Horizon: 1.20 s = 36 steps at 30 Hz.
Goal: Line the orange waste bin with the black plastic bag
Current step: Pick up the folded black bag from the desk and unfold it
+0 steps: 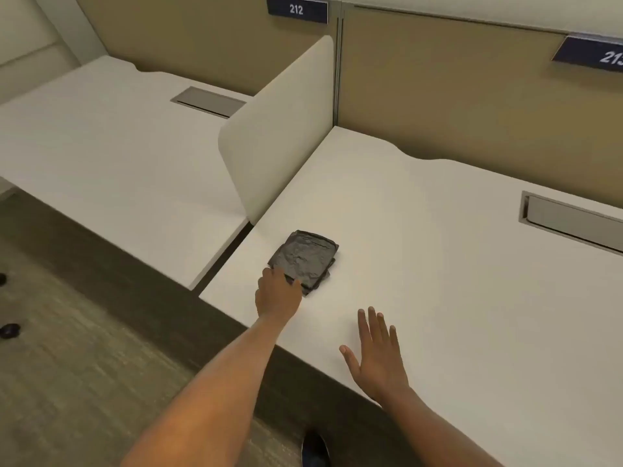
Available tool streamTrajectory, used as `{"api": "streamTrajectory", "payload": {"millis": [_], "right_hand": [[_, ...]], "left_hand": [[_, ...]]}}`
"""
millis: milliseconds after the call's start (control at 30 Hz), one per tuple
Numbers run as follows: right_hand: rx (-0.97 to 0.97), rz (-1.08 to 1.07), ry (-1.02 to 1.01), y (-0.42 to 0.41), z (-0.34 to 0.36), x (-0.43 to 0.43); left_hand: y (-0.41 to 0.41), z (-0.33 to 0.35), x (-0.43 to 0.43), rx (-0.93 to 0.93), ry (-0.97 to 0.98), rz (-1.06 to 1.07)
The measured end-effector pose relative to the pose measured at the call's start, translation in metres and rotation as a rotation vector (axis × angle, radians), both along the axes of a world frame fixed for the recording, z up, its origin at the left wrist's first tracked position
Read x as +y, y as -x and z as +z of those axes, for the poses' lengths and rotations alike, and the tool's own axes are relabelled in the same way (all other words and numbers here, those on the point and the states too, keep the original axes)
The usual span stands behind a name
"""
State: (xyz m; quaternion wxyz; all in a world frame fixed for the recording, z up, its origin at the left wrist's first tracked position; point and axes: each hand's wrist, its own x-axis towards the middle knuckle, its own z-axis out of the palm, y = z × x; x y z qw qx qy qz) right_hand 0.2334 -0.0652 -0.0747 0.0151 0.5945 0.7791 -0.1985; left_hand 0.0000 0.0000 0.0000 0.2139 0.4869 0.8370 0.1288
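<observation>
A folded black plastic bag (305,257) lies flat on the white desk (438,281), near its left front corner. My left hand (278,293) reaches onto the bag's near left corner, fingers curled over its edge and touching it; whether they grip it is unclear. My right hand (376,355) hovers flat over the desk's front edge, fingers spread, holding nothing. No orange waste bin is in view.
A cream divider panel (279,129) stands between this desk and a second white desk (101,156) on the left. Grey cable hatches (573,224) sit in both desktops. Tan partition walls with number plates 212 (296,9) rise behind. Carpet floor lies at lower left.
</observation>
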Motion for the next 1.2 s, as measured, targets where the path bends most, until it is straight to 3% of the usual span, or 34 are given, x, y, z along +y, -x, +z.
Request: {"api": "streamTrajectory", "payload": {"millis": [100, 333, 1000, 1200], "right_hand": [[-0.044, -0.023, 0.014, 0.008, -0.012, 0.007], [-0.096, -0.048, 0.067, 0.02, -0.036, 0.003], [-0.076, -0.061, 0.09, 0.024, -0.027, 0.004], [-0.036, -0.096, 0.111, 0.022, -0.025, 0.008]], "left_hand": [[0.017, -0.007, 0.026, -0.1, 0.024, 0.188], [0.043, -0.034, 0.06, -0.292, 0.064, 0.397], [0.045, -0.027, 0.076, -0.375, -0.233, 0.559], [0.042, 0.002, 0.081, -0.599, -0.408, 0.546]]}}
